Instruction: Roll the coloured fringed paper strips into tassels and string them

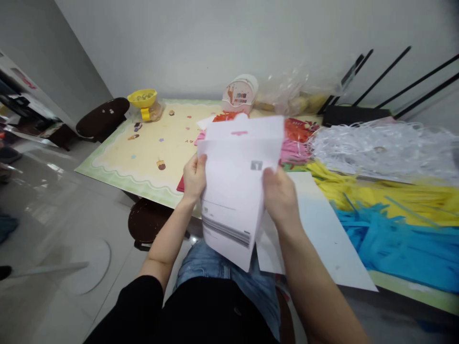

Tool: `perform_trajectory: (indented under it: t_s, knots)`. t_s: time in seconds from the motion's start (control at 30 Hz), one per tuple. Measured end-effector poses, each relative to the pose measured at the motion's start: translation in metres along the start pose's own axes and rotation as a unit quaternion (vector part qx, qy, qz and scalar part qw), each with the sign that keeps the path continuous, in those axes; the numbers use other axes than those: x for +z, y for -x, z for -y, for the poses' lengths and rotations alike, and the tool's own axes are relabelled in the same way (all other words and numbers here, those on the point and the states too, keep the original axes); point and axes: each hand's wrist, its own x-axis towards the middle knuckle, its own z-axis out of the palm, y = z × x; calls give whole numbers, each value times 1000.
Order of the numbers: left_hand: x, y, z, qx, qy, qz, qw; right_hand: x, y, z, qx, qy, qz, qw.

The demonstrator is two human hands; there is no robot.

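Note:
A white printed cardboard package [233, 191] with a hang slot near its top edge is held up in front of my body. The fingers of my left hand [194, 177] are closed on its left edge. On the opposite edge, my right hand [281, 198] grips it, thumb on the front; this hand is slightly blurred. Small print and a grey band run across the lower front. Behind and below my right hand lies a large white sheet [322, 234], reaching past the table's front edge. What is inside the package, if anything, is hidden.
The patterned table [118, 157] carries blue strips [405, 243], yellow strips [394, 196] and a pile of white cords [387, 145] on the right. Orange strips [299, 130] and pink strips [296, 150] lie behind the package. A brown stool [147, 222] stands at the near left.

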Motion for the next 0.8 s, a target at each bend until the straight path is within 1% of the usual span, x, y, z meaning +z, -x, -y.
perform_trajectory:
  t_s: [0.07, 0.1, 0.13, 0.17, 0.27, 0.3, 0.33, 0.37, 0.43, 0.5, 0.53, 0.6, 0.7, 0.73, 0.8]
  knots:
    - [-3, -8, 5, -5, 2, -30, 1000, 7, 9, -2, 20, -5, 64, 998]
    - [-4, -10, 9, -16, 5, -37, 999, 9, 11, -4, 26, 12, 81, 996]
    - [-4, -9, 13, -30, 4, -32, 999, 9, 11, -5, 30, 35, 81, 996]
    - [-5, -6, 17, -47, 0, -17, 999, 9, 10, -7, 31, 58, 66, 996]
    - [-5, 12, 30, -94, -36, 66, 993, 6, 0, -11, 18, 101, 1, 995]
    - [-5, 18, 34, -100, -50, 84, 990, 6, -2, -12, 16, 101, -13, 995]
    - [-6, 23, 37, -100, -60, 86, 989, 6, -3, -13, 18, 88, -13, 996]
    - [-6, 27, 40, -97, -64, 74, 991, 8, -2, -14, 23, 64, 1, 998]
    - [-7, 28, 42, -95, -54, 37, 993, 11, 4, -18, 48, 12, 46, 998]
    - [-7, 27, 42, -115, -25, 17, 993, 13, 10, -22, 76, -7, 81, 994]
    - [-6, 26, 41, -128, -7, 17, 992, 12, 12, -24, 84, 2, 84, 993]
    - [-4, 27, 39, -147, 16, 44, 988, 7, 12, -29, 80, 34, 53, 995]
    - [1, 33, 38, -159, 22, 112, 981, -3, 6, -33, 69, 45, 6, 997]
    - [3, 36, 39, -154, 17, 116, 981, -5, 5, -34, 75, 28, 9, 997]
    - [7, 40, 40, -133, 4, 85, 987, -7, 5, -34, 95, -21, 40, 994]
